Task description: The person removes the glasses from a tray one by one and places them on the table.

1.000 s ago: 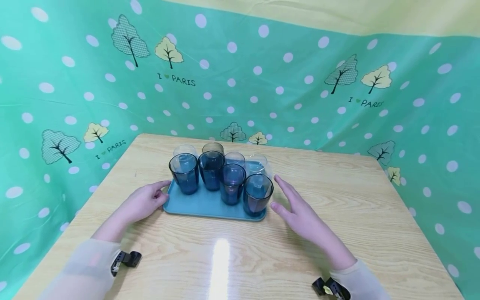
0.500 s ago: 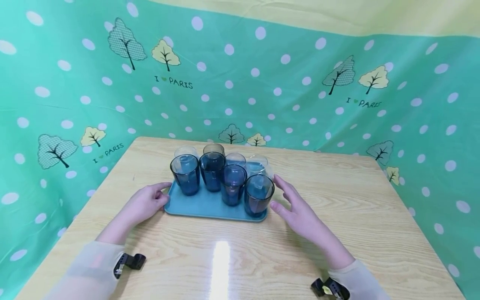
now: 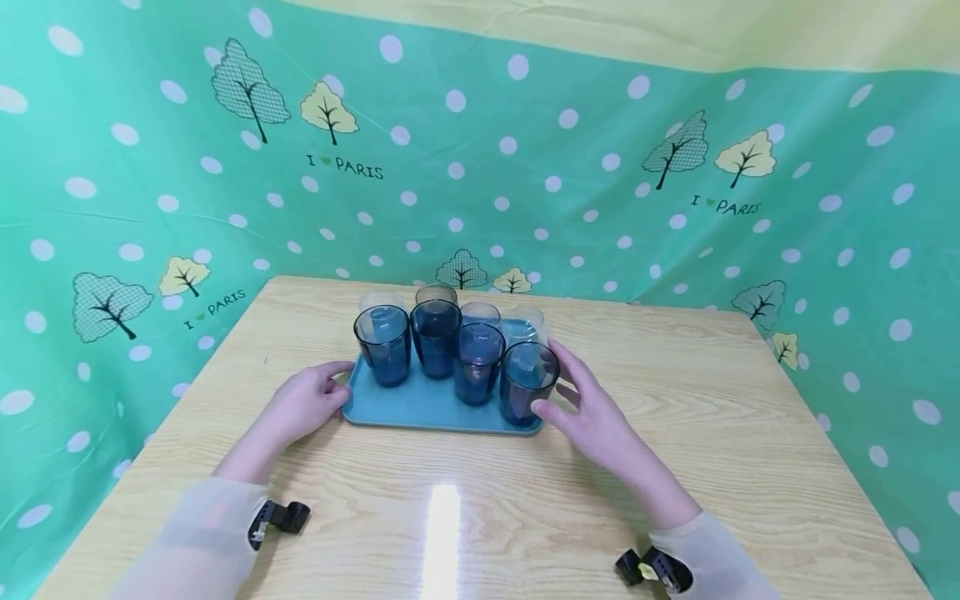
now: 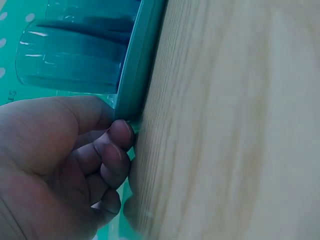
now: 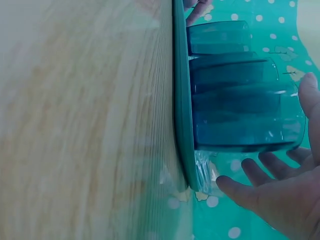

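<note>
Turquoise cloth [image 3: 420,192], dotted white and printed with trees and PARIS lettering, hangs around a light wood table [image 3: 360,517]. Just toward eleven o'clock from the table's middle lies a blue tray [image 3: 420,407]; take it as the dial, with twelve on the far side.

At its nine o'clock end, the left hand [image 3: 311,400] touches the edge with thumb and forefinger, the other fingers loosely bent. Whether it pinches the rim or only rests against it, I cannot tell, even from the left wrist view. Near four o'clock, the right hand [image 3: 600,421] is spread wide, and the end dark glass [image 3: 521,392] stands upright between its thumb and fingers, which reach close about it without curling into a fist.

One tray carries what look to be eight glasses. Four are dark blue glasses [image 3: 386,350], standing in an uneven line from ten o'clock to about four. Behind them show the rims of four paler glasses [image 3: 437,292], one of them brownish, near twelve; the rest of each is mostly hidden.

Farther out come two pale sleeves [image 3: 195,533] and two black wrist devices [image 3: 281,517], one near eight o'clock, the other between four and five. One white streak of light [image 3: 441,542] lies at six.
</note>
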`<state>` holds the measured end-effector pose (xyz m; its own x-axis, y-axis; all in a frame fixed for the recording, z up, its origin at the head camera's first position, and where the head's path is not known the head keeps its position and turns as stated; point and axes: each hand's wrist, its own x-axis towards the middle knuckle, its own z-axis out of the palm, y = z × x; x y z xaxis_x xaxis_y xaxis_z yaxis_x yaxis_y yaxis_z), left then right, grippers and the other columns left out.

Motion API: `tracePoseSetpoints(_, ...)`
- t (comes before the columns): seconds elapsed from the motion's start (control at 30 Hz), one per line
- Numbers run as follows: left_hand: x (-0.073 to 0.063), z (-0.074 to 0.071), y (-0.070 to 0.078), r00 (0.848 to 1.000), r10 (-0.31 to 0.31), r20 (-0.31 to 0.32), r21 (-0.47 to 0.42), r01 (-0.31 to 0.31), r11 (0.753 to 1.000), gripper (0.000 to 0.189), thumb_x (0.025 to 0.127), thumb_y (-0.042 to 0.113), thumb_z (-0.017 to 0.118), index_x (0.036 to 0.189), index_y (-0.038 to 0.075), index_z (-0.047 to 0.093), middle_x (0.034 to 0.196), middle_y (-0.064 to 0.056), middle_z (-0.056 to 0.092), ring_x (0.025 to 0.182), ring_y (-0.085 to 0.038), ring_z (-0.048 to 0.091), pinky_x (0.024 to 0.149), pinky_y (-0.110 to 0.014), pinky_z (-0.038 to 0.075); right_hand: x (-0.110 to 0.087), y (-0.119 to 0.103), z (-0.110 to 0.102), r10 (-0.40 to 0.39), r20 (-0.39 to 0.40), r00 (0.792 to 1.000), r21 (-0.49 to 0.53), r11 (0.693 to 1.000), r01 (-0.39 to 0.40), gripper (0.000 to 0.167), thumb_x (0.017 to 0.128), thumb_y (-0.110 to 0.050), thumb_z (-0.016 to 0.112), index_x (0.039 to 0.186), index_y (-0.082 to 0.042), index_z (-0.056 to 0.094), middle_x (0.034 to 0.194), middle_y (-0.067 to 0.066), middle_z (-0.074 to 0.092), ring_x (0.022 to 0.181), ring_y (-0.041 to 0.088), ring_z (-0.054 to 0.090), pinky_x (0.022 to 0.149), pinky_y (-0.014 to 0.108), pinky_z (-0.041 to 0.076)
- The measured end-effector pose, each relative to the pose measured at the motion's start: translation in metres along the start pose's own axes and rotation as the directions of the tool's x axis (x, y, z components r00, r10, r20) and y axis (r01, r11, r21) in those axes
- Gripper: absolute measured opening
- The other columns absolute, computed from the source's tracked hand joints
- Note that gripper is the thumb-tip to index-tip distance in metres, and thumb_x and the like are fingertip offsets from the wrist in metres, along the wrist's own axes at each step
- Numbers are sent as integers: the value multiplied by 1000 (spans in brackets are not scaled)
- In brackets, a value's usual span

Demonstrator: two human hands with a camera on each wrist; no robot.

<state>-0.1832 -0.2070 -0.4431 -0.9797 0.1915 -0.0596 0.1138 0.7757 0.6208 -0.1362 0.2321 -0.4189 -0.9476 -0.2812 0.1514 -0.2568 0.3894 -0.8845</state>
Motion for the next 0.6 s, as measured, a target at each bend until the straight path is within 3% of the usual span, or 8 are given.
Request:
tracePoseSetpoints(0.17,3,2,4,1000,-8,0,-17,8,1000,55,105,10,62,156,-8,53,85,-1,75,72,-16,67,73,-39,49,5,-1,1,42,-30,999,34,999,-41,93,102,-20,81,177,-19,25,171,13,42,158,34,40,123,58,38)
tracePoseSetpoints(0.6,13,6,12,1000,-26,-6,-34,26,999,55,104,12,62,155,-6,55,89,-3,76,70,-16,68,68,-39,49,20,4,2,115,-79,990,121,987,-105,92,98,-28,86,173,-21,33,166,10,48,152,31,48,119,56,43)
